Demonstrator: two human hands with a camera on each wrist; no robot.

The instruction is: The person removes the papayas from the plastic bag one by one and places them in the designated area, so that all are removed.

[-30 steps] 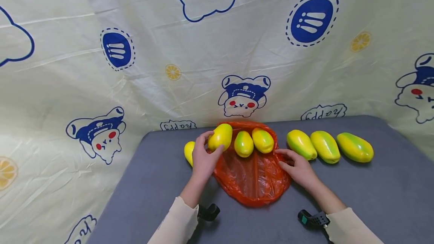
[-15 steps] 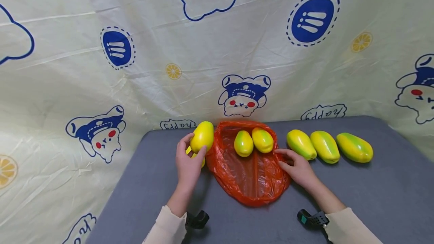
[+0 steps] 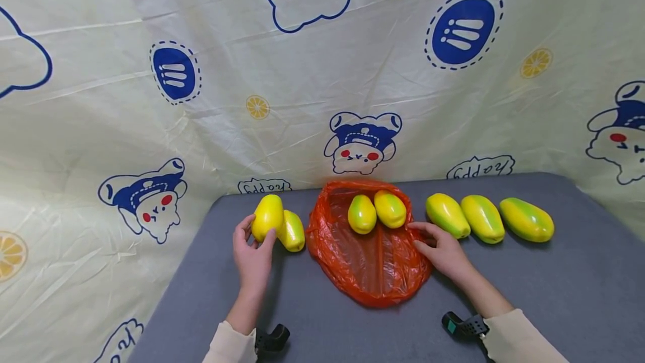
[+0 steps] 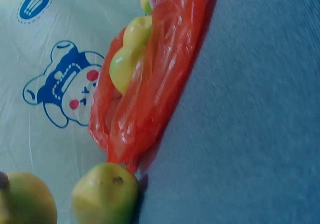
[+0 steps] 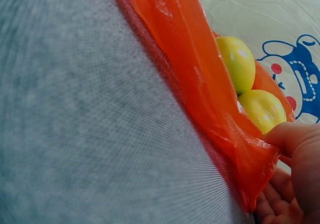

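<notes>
My left hand (image 3: 254, 254) grips a yellow papaya (image 3: 268, 218) at the left of the table, thumb on one side and fingers on the other. Close to its right lies a second papaya (image 3: 292, 232), which also shows in the left wrist view beside the held papaya (image 4: 27, 199). A red plastic bag (image 3: 353, 273) lies with its mouth spread wide, and two yellow-green papayas (image 3: 362, 214) sit inside toward the back. At the bag's right rim, my right hand (image 3: 443, 248) pinches the plastic; the right wrist view has the thumb (image 5: 287, 136) over the bag's edge.
Three more papayas (image 3: 482, 219) lie in a row right of the bag on the grey table (image 3: 363, 335). A pale printed curtain (image 3: 302, 144) hangs behind the table's far edge. Each wrist wears a black strap device (image 3: 272, 338).
My left hand has carried the papaya leftward from over the bag's left rim to beyond the loose papaya, now lower in the view. The right hand stays at the bag's rim.
</notes>
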